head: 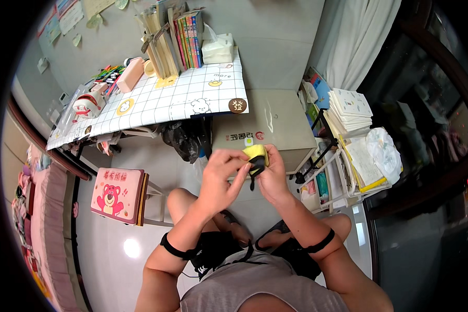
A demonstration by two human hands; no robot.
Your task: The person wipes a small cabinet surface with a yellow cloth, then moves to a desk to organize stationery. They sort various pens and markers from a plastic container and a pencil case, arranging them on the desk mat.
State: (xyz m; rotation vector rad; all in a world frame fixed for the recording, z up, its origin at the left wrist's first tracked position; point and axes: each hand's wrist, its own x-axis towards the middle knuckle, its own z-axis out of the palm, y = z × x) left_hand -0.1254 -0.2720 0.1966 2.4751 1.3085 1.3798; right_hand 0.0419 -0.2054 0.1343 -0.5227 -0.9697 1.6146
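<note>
My right hand [273, 177] grips a small yellow, soft-looking item [256, 150] from its right side, thumb and fingers along its edge. Across its lower front lies a black part [258, 163], with a short black end [252, 184] hanging beneath. My left hand [222, 177] pinches at this black part with thumb and fingertips; motion blurs it slightly. The fingers cover some of the item, and its exact kind cannot be told. Both hands are held up before a beige box-like cabinet [273, 121] that bears printed writing.
Left ahead stands a desk with a white grid-patterned cover [160, 103], carrying books [188, 39], a tissue pack [217, 48] and pens. A stool with a pink bear cushion [117, 195] stands at left. To the right is a white cart [337, 175] with papers and a plastic bag [384, 156].
</note>
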